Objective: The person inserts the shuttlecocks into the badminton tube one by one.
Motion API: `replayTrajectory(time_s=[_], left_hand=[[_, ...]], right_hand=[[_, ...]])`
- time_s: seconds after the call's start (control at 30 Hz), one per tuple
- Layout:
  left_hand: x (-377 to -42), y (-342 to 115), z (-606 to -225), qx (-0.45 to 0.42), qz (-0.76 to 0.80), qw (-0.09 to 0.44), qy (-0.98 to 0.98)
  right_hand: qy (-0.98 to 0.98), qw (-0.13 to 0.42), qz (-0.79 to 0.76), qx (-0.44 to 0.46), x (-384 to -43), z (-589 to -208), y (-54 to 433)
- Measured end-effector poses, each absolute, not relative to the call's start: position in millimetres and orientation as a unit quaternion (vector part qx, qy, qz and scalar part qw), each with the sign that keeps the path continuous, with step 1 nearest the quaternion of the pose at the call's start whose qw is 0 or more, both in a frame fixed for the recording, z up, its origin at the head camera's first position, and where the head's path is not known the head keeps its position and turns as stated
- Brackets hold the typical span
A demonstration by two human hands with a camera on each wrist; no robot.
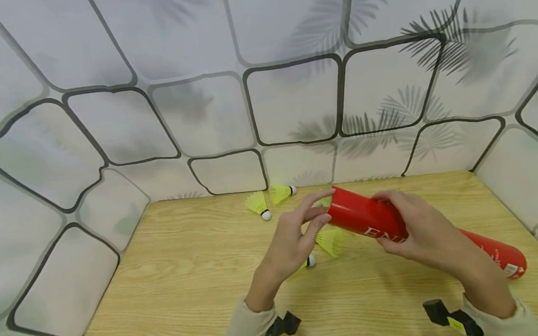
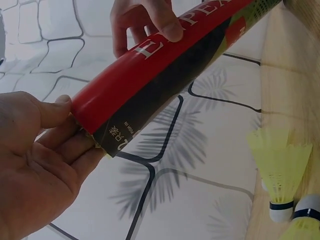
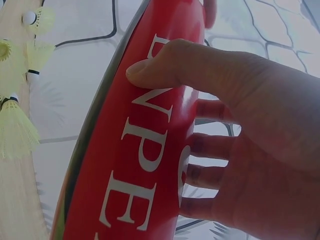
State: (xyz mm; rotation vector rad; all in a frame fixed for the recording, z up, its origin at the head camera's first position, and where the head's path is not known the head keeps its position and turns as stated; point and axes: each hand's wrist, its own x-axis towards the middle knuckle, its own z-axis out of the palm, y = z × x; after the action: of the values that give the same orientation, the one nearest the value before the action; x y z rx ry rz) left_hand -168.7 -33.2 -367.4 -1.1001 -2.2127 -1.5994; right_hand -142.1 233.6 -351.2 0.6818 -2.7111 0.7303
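Note:
A long red shuttlecock tube (image 1: 358, 211) with white lettering is held at a slant above the table. Around its middle, my right hand (image 3: 250, 120) has the thumb across the lettering and the fingers on the far side. The other end of the tube shows beyond my right wrist. My left hand (image 2: 45, 150) is at the tube's mouth, thumb at the rim and fingers reaching into the opening. Between those fingers shows the yellow skirt of a shuttlecock (image 1: 325, 201); most of it is hidden inside the tube, and the fingertips are hidden too.
Two yellow shuttlecocks (image 1: 258, 204) lie near the back edge of the wooden table (image 1: 187, 280). Further shuttlecocks (image 1: 332, 241) lie below the tube, partly covered by my left hand. A patterned cloth wall (image 1: 292, 103) stands behind the table and along its sides.

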Motion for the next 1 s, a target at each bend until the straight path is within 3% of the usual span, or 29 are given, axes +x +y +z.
replayTrajectory(time_s=[0.2,0.47,0.73,1.0], left_hand=[[-163.6,-49.9,-359.8,-0.360,-0.542,0.127,-0.748],[-159.7,-82.2,-379.4,-0.307,-0.504,0.148,-0.794],[-155.4,-102.3,-401.4,-0.265,-0.460,0.089,-0.843],[-153.2,-109.6,-426.7,-0.231,-0.383,-0.018,-0.894]], right_hand=[[-0.928,0.127,0.256,0.237,-144.0,-350.4,235.0],[-0.930,0.132,0.254,0.231,-143.2,-350.2,238.8],[-0.927,0.140,0.262,0.230,-142.9,-348.2,242.4],[-0.929,0.147,0.262,0.217,-141.5,-347.4,249.6]])
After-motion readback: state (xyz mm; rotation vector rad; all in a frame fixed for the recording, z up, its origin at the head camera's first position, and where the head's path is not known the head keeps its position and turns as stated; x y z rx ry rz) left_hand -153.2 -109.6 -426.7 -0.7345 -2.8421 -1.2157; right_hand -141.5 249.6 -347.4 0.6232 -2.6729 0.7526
